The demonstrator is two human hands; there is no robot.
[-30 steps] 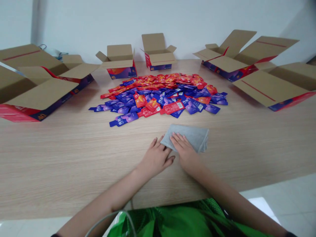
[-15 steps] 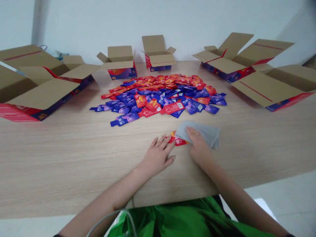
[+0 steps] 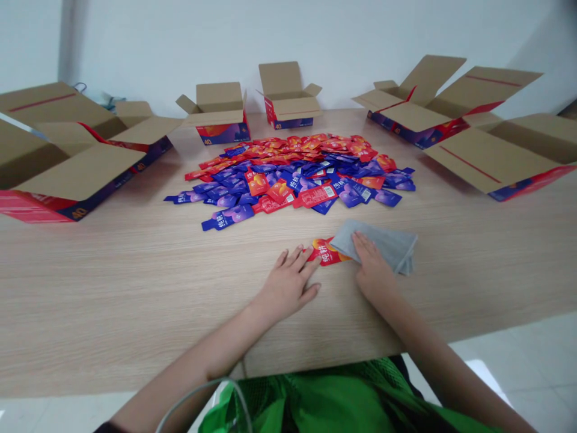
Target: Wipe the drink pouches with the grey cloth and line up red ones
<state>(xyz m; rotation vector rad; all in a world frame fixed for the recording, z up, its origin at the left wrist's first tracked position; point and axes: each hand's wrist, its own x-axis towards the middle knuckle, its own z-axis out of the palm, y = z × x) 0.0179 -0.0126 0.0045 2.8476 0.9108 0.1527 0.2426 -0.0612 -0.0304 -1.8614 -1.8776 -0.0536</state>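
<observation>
A red sachet [image 3: 326, 253] with orange fruit print and white lettering lies flat on the table in front of me. My left hand [image 3: 291, 279] rests with spread fingers on its left end. My right hand [image 3: 372, 261] presses a folded grey cloth [image 3: 394, 243] down over the sachet's right end, which the cloth hides. The fingers of this hand are close together on the cloth; its thumb cannot be made out. Beyond both hands lies a wide heap of red sachets [image 3: 318, 195] and purple-blue sachets [image 3: 237, 216].
Open cardboard boxes surround the heap: a large box at the left [image 3: 67, 171], small boxes at the back [image 3: 220, 117] and back centre [image 3: 291, 108], others at the right [image 3: 500, 159]. The wooden table [image 3: 135, 300] ends just before my green apron [image 3: 333, 397].
My right hand and the grey cloth have slid a little to the right, uncovering more of the red sachet. My left hand has stayed in place.
</observation>
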